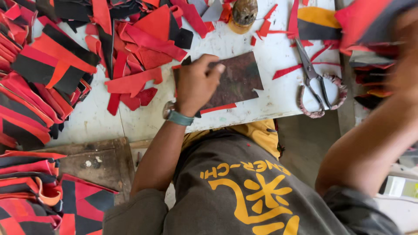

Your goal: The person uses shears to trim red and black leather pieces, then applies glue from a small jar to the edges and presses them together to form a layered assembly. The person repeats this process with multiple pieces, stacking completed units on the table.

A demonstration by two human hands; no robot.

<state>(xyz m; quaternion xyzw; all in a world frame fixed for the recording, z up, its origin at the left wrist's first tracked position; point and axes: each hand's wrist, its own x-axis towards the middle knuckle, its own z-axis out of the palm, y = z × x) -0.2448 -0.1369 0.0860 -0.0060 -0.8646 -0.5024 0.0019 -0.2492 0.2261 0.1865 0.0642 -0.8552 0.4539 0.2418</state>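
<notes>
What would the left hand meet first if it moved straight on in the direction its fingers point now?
The left hand rests on a dark brown sheet on the white table, fingers pointing toward the right. Going on, it would slide over that sheet first; beyond lie red scraps and then probably the scissors.

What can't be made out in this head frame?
- Right hand: motion-blurred at the right edge; grip and contents unreadable.
- Left hand: its fingers cover part of the dark brown sheet, so whatever is beneath is hidden.
- Round brown object: cut off by the top edge.
</notes>
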